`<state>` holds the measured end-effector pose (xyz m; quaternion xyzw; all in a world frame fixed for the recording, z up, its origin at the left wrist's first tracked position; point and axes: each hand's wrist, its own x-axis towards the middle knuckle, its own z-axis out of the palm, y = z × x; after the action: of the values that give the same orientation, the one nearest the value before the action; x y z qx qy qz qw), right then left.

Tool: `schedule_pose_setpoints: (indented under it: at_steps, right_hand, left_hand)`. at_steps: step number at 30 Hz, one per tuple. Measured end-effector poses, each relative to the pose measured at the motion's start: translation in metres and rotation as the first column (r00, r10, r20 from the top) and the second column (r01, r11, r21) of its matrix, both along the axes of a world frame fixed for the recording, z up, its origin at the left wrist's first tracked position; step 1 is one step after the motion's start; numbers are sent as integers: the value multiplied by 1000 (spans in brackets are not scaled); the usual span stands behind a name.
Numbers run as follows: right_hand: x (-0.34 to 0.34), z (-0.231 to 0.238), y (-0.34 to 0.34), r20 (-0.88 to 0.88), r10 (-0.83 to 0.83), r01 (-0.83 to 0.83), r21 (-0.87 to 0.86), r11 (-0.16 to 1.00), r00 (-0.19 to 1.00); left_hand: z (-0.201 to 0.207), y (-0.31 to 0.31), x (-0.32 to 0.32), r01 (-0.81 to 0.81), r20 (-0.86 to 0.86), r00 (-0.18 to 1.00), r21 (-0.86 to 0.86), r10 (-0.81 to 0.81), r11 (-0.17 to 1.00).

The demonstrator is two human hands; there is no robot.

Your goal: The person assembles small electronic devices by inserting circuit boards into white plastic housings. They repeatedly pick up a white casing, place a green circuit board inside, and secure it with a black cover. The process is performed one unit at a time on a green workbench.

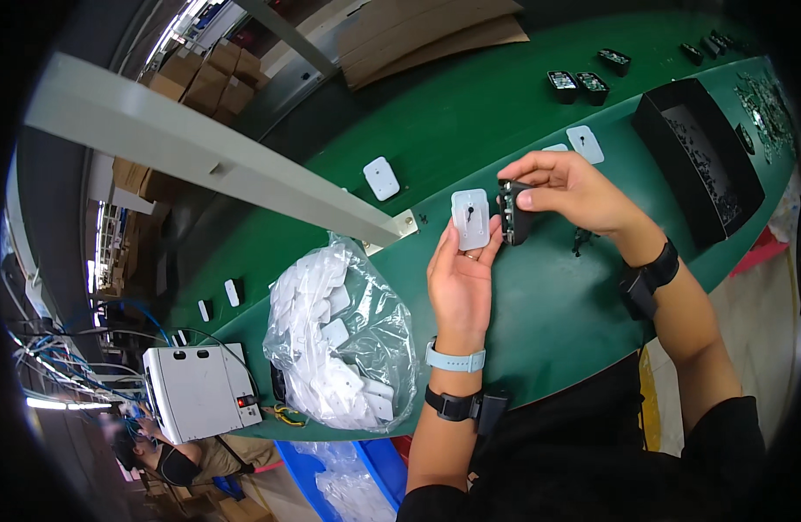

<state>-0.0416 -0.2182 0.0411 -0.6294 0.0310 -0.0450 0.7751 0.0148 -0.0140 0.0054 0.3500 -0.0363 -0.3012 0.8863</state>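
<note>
My left hand point(463, 283) is closed round a white rectangular plastic cover point(474, 235), its inner side turned up with a small dark part near the middle. Just right of it, my right hand point(570, 193) grips a black housing point(519, 224) between thumb and fingers. The housing is tilted on edge, and small electronic parts show along its left side. Cover and housing are close together; whether they touch I cannot tell. Under the right wrist, a small dark piece point(579, 241) lies on the green table point(557, 322).
Left of my hands sits a clear bag point(392, 335) of white covers, beside yellow-handled pliers point(289, 416) and a white machine point(196, 396). A metal post point(244, 174) slants overhead. Rightward are a black tray point(679, 187) and green circuit boards point(764, 113). Another person point(178, 461) is lower left.
</note>
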Motion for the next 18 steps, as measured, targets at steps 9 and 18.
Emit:
schedule_pose_setpoints:
  at_steps: [9,18]
  right_hand:
    - [-4,8,10,40,-104,109,-185,977,994]
    - [-4,7,12,102,-123,143,-221,965,987]
  left_hand:
    - [2,-8,-13,7,114,993,94,-18,996]
    - [2,-8,-18,23,226,972,193,-67,981]
